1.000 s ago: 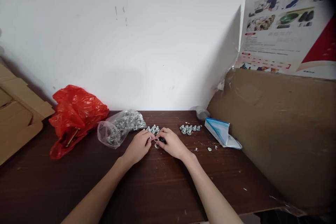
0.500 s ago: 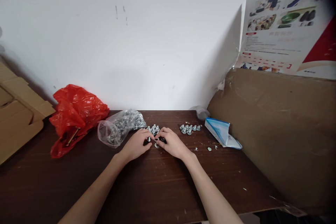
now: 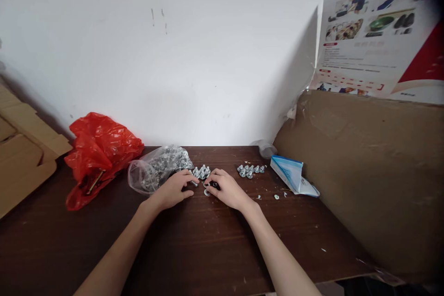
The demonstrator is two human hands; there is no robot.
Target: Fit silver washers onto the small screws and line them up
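My left hand (image 3: 174, 189) rests low over the table, its thumb apart from the fingers. A silver bolt (image 3: 194, 184) lies tilted by its fingertips, in the gap in front of the thumb. My right hand (image 3: 225, 188) is curled, thumb and forefinger close together at a small pale washer, partly hidden by the fingers. Just below those fingertips another flat washer (image 3: 207, 192) lies on the table. Behind both hands stands a cluster of silver bolts (image 3: 201, 172). Further right is a second group of bolts (image 3: 250, 171), heads down.
Left of my hands lies a clear plastic bag (image 3: 161, 166) full of metal hardware, then a red plastic bag (image 3: 102, 148). A blue and white packet (image 3: 289, 175) sits at right before a big cardboard panel (image 3: 374, 166). Small scraps (image 3: 276, 197) dot the table.
My left hand has drawn back leftward from the right hand, and its thumb has come away from the bolt, which now tilts. The right hand has hardly moved.
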